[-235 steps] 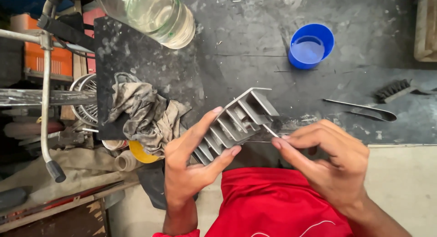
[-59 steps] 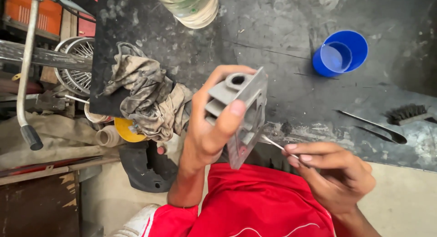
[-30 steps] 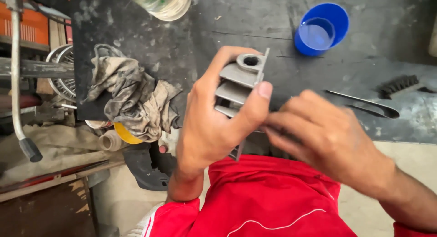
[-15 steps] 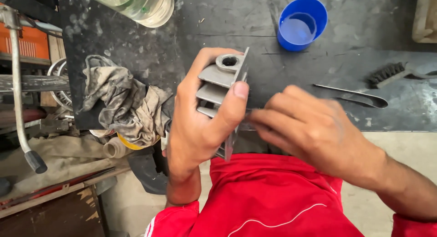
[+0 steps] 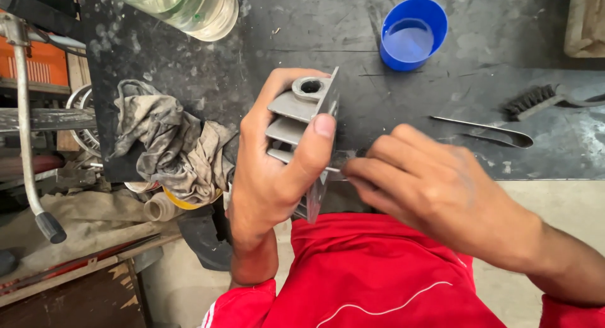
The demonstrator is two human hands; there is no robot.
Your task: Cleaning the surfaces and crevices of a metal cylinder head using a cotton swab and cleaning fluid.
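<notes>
We look down on a dark, stained workbench (image 5: 189, 69). At the near edge, over the lap of a red shirt (image 5: 372, 277), two bare hands work one part.

The left hand (image 5: 268, 170) is wrapped tight on a grey finned metal casting (image 5: 302, 117). The thumb runs up its right face, with the tip pressed near the top edge; the other fingers curl round the left side and back. The casting stands nearly on end, its round bored boss uppermost at the far end and its fins stacked below. It is lifted clear of the bench, just above the near edge.

The right hand (image 5: 435, 189) is pinched shut, fingertips gathered on a thin metal pin or pick (image 5: 333, 170). Only a short bright length shows, and its tip sits against the casting's right edge, right by the left thumb. We cannot tell what sort of tool it is.

On the bench:
- Far right of the casting stands a blue plastic cup (image 5: 413, 33) with clear liquid in it.
- At far left lies a clear plastic bottle (image 5: 189, 6), partly out of view.
- A dirty crumpled rag (image 5: 170, 145) lies left of the left hand, hanging over the bench's near edge.
- To the right, past the right hand, lies a flat metal blade (image 5: 485, 131), with a small wire brush (image 5: 535, 101) just beyond it.
</notes>
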